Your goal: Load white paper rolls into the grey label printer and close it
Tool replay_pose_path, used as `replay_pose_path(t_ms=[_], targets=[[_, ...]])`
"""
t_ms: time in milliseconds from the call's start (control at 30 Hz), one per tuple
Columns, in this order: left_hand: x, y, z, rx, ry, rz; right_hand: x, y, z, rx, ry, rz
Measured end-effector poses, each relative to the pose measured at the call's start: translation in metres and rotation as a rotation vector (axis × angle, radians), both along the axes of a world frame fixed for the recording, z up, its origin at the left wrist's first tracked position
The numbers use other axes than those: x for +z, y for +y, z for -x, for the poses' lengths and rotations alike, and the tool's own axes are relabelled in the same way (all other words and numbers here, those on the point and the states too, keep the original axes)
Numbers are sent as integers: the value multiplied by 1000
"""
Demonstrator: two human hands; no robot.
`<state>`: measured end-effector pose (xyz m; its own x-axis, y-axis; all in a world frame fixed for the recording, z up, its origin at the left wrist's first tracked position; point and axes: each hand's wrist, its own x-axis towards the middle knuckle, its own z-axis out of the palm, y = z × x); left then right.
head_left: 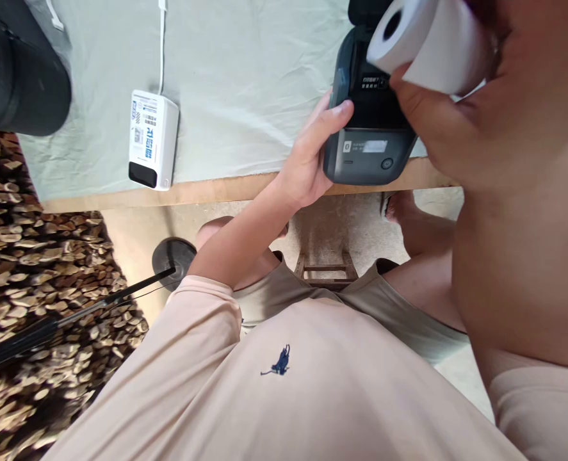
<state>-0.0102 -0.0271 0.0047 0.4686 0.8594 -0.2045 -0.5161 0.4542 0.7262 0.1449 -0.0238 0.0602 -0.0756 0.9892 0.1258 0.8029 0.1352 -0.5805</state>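
Note:
My left hand point(312, 147) grips the left side of a dark label printer point(367, 157), its thumb over the rim. The printer's lid point(363, 11) is swung up, so its inner bay with a printed label shows. In my right hand point(437, 121) is a white paper roll point(421, 38), held above the printer's right side with its hollow core facing left. A loose flap of paper hangs from the roll. The fingers on the far side of the roll are mostly hidden.
A white power bank point(152, 141) with a white cable point(162, 48) lies on the cloth-covered table point(245, 83). A black cylindrical bag point(19, 70) stands at the far left. Below are a stand with a round base point(174, 259), stacked firewood point(34, 256) and a wooden stool point(326, 272).

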Motion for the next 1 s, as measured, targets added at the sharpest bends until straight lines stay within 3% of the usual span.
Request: replay_pose_path(t_ms=[100, 333, 567, 800, 900, 1000], targets=[[2, -1, 0, 15, -6, -8, 2, -4, 0, 209, -173, -152], [8, -3, -3, 11, 15, 29, -3, 1, 1, 125, -288, -50], [7, -1, -2, 6, 7, 60, -16, 2, -5, 128, -216, -123], [5, 2, 2, 16, 5, 56, -27, -5, -4, 330, -87, -330], [1, 2, 3, 1, 37, 33, -28, -8, -1, 235, 69, -386], [-2, 2, 4, -21, 81, 23, -30, -5, 1, -1, 267, -445]])
